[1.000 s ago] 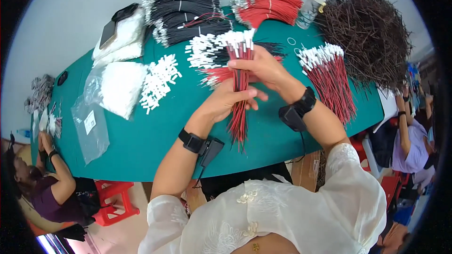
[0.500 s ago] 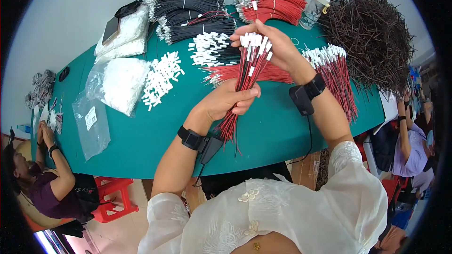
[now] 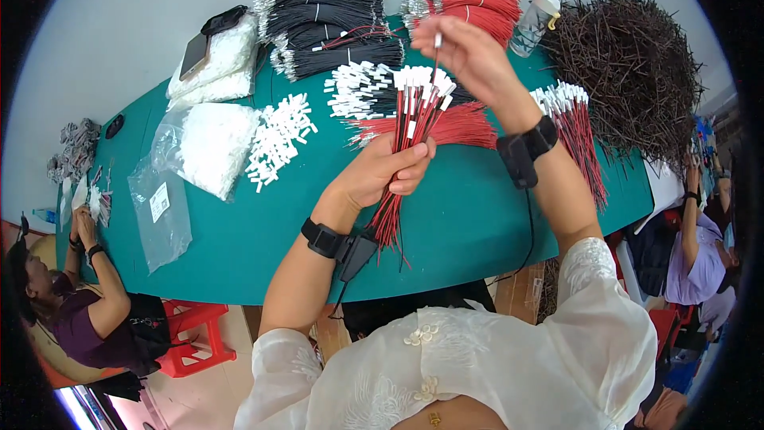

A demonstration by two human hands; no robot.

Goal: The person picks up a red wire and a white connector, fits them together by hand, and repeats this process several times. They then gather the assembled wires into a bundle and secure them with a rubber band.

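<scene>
My left hand [image 3: 390, 169] is closed around a bundle of red and black wires [image 3: 411, 123] with white connectors at their upper ends; the loose tails hang below the fist. One wire stands higher than the others, its white connector [image 3: 438, 41] in front of my right hand [image 3: 471, 60]. That hand is raised above the bundle with its fingers stretched out; whether they touch the connector is hard to see. Behind the bundle lie black wires with white connectors [image 3: 358, 89] and a row of red wires [image 3: 465, 129].
Black wire bundles [image 3: 334, 24] and red ones [image 3: 477, 0] are stacked at the back. A clear bottle [image 3: 532, 28] stands beside a dark tangled heap [image 3: 625, 56]. Loose white connectors [image 3: 278, 139] and a bag of connectors [image 3: 211, 147] lie left. Finished-looking red-black wires [image 3: 574, 135] rest right. A co-worker [image 3: 87, 306] sits left.
My right hand has risen, its fingers extending. The single wire's connector has come down closer to the other connectors. My left hand keeps its hold on the bundle.
</scene>
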